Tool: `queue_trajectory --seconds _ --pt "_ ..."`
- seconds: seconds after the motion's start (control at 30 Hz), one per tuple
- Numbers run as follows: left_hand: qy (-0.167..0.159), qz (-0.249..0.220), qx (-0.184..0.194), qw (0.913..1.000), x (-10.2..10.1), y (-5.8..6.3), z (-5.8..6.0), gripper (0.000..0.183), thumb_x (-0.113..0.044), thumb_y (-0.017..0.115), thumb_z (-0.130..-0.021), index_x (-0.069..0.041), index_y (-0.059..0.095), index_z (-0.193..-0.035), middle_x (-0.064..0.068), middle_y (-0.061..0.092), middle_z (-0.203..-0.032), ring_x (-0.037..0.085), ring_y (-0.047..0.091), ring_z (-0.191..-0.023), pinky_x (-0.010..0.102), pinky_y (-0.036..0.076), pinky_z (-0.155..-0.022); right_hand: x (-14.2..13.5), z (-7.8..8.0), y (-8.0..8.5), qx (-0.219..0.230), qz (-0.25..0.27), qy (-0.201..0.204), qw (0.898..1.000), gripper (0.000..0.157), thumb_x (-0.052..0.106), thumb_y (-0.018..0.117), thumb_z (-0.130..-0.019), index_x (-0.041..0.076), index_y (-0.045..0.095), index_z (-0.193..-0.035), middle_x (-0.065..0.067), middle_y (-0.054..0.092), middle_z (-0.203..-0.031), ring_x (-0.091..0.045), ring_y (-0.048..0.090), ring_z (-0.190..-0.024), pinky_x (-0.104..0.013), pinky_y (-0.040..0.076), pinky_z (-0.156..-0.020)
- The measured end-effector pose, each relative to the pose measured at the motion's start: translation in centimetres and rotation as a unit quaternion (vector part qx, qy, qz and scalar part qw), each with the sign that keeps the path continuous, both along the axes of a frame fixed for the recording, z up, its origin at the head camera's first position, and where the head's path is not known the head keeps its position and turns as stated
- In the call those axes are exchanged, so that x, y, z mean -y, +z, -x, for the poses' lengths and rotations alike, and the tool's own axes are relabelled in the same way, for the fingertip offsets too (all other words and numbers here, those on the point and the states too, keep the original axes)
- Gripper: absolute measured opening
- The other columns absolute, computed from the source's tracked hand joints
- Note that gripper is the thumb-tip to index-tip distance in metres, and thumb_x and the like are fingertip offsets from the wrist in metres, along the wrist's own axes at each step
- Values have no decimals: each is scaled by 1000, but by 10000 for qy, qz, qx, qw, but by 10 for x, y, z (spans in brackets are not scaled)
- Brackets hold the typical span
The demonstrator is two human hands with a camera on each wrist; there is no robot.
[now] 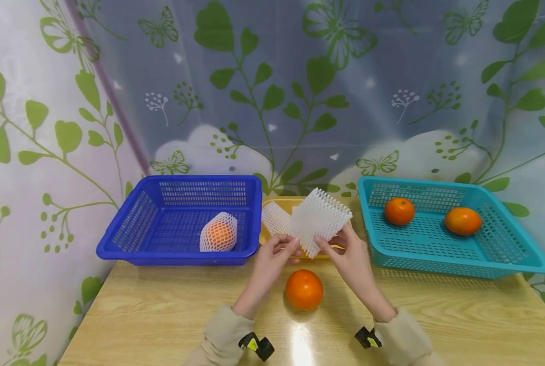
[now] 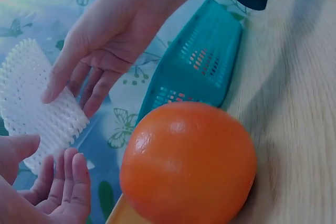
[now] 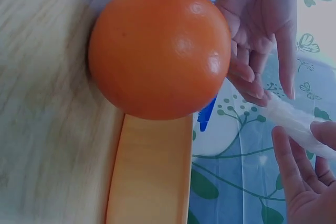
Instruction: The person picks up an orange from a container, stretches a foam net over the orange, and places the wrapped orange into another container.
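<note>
A white foam fruit net [image 1: 320, 221], flat and slanted, is pinched at its lower right side by the right hand [image 1: 352, 251], thumb in front and fingers behind. The left hand [image 1: 274, 254] is at the net's lower left, its thumb and fingers apart; in the right wrist view its fingertips [image 3: 260, 95] are right at the net's end. Below both hands, a smooth, glossy round orange fruit [image 1: 304, 290] rests on the wooden table [image 1: 162, 315]. It looms large in both wrist views. Behind the hands, another foam net [image 1: 276, 218] lies in a yellow tray [image 1: 295, 201].
On the left, a blue basket [image 1: 178, 256] contains one netted orange fruit [image 1: 219, 235]. A teal basket [image 1: 455, 267] at the right has two bare fruits, one [image 1: 399, 211] left of the other [image 1: 462, 221]. A leaf-patterned curtain [image 1: 272, 101] hangs behind the table.
</note>
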State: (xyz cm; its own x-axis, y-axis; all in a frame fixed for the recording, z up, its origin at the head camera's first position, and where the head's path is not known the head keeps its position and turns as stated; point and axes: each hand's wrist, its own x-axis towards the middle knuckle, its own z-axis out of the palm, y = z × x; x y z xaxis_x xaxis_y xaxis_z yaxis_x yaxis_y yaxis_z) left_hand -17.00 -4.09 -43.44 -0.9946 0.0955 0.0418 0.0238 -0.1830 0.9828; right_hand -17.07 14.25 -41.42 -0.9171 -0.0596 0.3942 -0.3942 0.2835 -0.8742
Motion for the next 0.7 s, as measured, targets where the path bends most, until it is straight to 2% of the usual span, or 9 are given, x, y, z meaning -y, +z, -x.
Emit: queue_trajectory --seconds 0.07,0.27,0.4,0.5,0.6,0.7 --pt "-13 -93 130 9999 0 -1 0 28 -15 64 -101 8 59 -115 20 70 -102 22 70 -91 35 61 -83 1 -1 -2 -45 34 55 10000 41 10 75 -93 3 56 -128 -18 72 -109 -14 72 -87 -31 62 -72" --pt "-107 -383 395 9984 1 -2 -1 28 -16 68 -99 6 60 -114 6 70 -95 15 68 -86 28 60 -79 3 -4 -4 -155 -38 53 9999 38 6 75 -91 1 58 -125 -18 73 -104 -10 71 -84 -27 61 -71" --pt "-233 -498 607 9966 2 -3 0 23 -16 69 -98 2 62 -110 2 70 -93 11 67 -84 27 59 -79 4 -7 -4 -154 -178 122 9996 36 6 75 -91 1 60 -123 -17 72 -104 -11 70 -84 -26 61 -72" --pt "-311 -754 756 9938 3 -4 1 20 -13 68 -98 1 60 -110 1 70 -94 11 67 -87 26 58 -82 5 -8 -3 -124 -199 162 9996 35 6 76 -91 1 61 -122 -16 71 -104 -12 70 -84 -26 61 -73" --pt "-395 -1144 877 9888 4 -4 2 20 -11 64 -100 1 58 -114 1 68 -99 10 66 -91 25 57 -85 5 -9 -1 -64 -143 207 9997 35 6 76 -91 1 62 -122 -17 71 -104 -13 70 -84 -26 61 -73" --pt "-536 -1696 1107 9778 5 -3 2 22 -11 61 -102 1 55 -119 1 65 -104 11 64 -93 23 55 -87 6 -10 0 9 -101 258 9996 35 6 76 -91 0 62 -123 -18 71 -105 -17 71 -85 -27 61 -73"
